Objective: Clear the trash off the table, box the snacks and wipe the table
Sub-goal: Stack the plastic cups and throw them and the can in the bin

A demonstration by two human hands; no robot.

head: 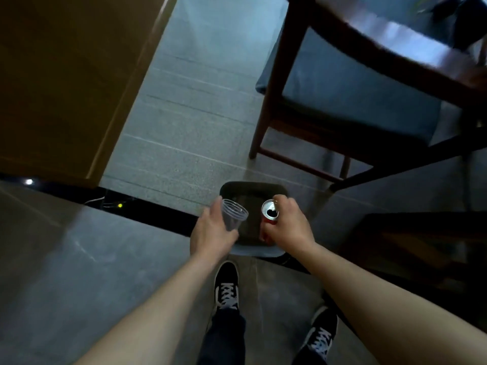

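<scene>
Grey floor, dark square bin [232, 188]; ribbed clear cup [233, 214], red can [269, 214]

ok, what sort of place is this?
Likely an indoor dining or break area: wooden chair with cushioned seat, tiled floor, and a waste bin, with a plastic cup and drinks can held over it.

Head view, looking steeply down, floor [163, 133] close
</scene>
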